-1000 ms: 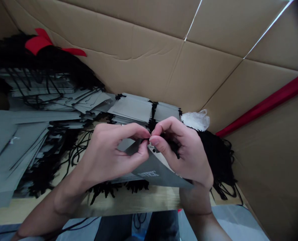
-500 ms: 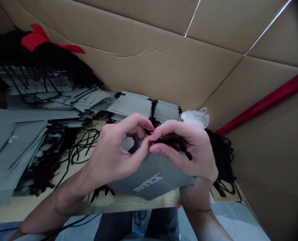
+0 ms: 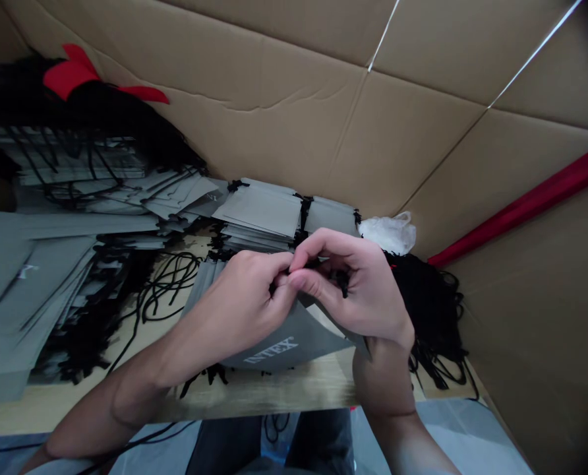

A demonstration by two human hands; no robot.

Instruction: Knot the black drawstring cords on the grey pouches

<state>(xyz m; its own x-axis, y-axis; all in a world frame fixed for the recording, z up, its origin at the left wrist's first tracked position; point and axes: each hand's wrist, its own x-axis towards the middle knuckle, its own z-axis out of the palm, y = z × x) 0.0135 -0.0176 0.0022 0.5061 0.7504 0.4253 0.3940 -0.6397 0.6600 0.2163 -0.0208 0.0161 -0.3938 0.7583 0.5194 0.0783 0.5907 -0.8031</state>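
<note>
A flat grey pouch [image 3: 284, 340] printed INTEX hangs below my two hands, over the table's front part. My left hand [image 3: 244, 290] is closed, with its thumb and index finger pinching at the pouch's upper edge. Against those fingertips, my right hand [image 3: 358, 284] pinches too, its other fingers curled around a bunched black cord [image 3: 342, 282]. Exactly where the cord meets the pouch is hidden by the fingers. Loose black cords [image 3: 168, 284] lie on the table left of my left wrist.
Stacks of grey pouches [image 3: 259, 208] stand at the back, with more pouches [image 3: 37, 284] spread at left. Black cord bundles lie at far left, one with a red band [image 3: 71, 80], and at right [image 3: 430, 313]. A clear plastic bag [image 3: 387, 232] sits near the cardboard wall [image 3: 284, 145].
My fingers have curled in more tightly and the right hand has moved slightly left. The pouch has shifted left, and its right side has bent away.
</note>
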